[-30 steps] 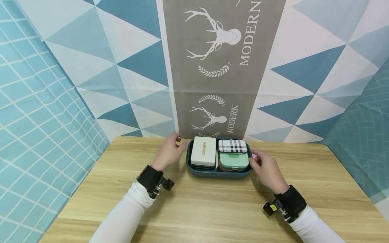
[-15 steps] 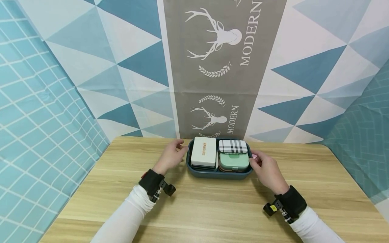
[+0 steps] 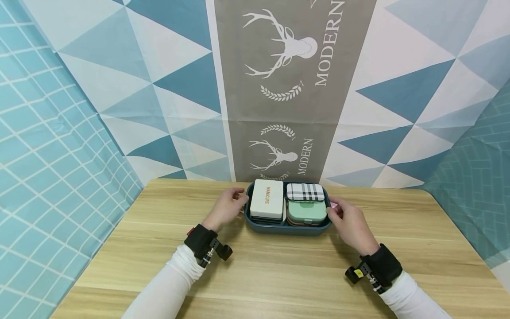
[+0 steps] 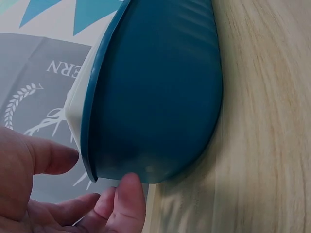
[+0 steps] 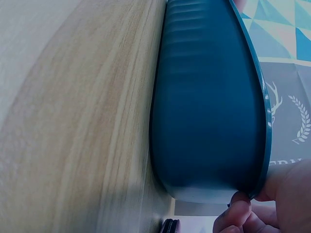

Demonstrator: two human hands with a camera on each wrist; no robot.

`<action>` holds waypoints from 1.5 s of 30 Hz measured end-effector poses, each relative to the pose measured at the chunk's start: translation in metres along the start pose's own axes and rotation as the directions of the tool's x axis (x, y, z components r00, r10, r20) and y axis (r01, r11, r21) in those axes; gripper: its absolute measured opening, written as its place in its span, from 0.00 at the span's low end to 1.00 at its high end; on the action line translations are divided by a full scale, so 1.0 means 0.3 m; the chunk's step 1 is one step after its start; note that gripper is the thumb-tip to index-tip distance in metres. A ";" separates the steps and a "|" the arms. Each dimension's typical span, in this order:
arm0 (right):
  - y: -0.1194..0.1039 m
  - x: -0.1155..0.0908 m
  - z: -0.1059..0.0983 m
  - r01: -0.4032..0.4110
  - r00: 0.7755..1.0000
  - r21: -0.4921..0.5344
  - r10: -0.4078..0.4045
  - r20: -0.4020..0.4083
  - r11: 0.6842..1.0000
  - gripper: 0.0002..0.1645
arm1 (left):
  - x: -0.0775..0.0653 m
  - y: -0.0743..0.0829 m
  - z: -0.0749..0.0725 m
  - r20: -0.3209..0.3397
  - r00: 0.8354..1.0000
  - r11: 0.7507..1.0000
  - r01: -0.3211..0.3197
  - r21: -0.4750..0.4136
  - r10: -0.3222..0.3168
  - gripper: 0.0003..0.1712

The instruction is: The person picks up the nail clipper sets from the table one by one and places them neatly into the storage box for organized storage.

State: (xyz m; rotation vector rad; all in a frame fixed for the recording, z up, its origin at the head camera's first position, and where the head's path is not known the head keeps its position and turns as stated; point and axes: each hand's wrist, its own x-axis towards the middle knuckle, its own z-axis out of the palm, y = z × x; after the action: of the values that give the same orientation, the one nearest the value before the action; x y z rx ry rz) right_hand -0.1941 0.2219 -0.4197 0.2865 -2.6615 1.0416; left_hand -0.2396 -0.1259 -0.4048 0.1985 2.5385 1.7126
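A dark blue plastic storage box (image 3: 287, 229) sits at the table's back. In it lie a white MANICURE case (image 3: 266, 199) on the left, and a plaid case (image 3: 305, 192) over a mint green case (image 3: 307, 212) on the right. My right hand (image 3: 352, 223) pinches the box's right rim between thumb and fingers, plainest in the right wrist view. At the left end, my left hand (image 3: 226, 208) has its thumb just off the rim and its fingertips (image 4: 130, 190) at the outer wall, a gap showing between them.
The wooden table (image 3: 271, 274) meets a patterned backdrop (image 3: 279, 110) right behind the box. A bit of something pink (image 3: 334, 205) shows past the box's right end. Blue tiled-print cloth (image 3: 48, 177) hangs at the left side.
My left hand has moved in to the right and slightly down, bringing its thumb to the box's left rim. The right hand and the box have stayed in place.
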 end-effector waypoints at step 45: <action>0.007 0.002 0.002 0.008 1.000 -0.008 -0.008 -0.004 1.000 0.22 | -0.046 0.081 -0.013 0.095 0.993 0.975 0.090 -0.204 -0.072 0.25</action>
State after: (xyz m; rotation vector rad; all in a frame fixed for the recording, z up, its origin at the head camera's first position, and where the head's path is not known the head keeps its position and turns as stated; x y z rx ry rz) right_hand -0.1955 0.2230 -0.4212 0.2931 -2.6577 1.0281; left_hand -0.2250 -0.1224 -0.3811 0.1503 2.2544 1.8773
